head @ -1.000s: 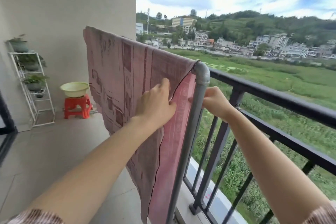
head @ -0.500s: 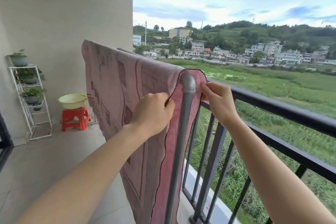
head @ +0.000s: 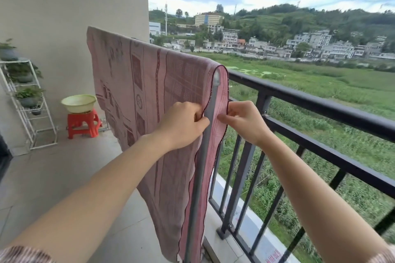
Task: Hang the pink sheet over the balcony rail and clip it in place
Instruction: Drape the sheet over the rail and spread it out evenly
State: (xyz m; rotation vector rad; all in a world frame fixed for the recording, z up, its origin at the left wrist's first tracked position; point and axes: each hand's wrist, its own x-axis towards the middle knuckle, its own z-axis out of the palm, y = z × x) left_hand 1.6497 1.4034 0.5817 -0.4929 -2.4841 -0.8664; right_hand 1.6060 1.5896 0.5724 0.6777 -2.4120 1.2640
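A pink sheet [head: 149,92] hangs in the middle of the frame, draped over a grey bar that runs back toward the wall [head: 74,6] at upper left. Its two halves fall on either side of the bar's upright grey post [head: 205,145]. The left hand [head: 181,126], just left of the post at frame centre, has its fingers curled and pinches the dark-trimmed edge of the nearer half between thumb and fingers. The right hand [head: 243,121], just right of the post, pinches the edge of the other half in the same way, fingers bent inward. The two hands sit close together with the post between them. A black railing [head: 320,104] runs from the sheet toward the lower right. At left, a pale basin [head: 78,103] sits on a red stool [head: 83,123], beside a white rack [head: 32,113] of potted plants.
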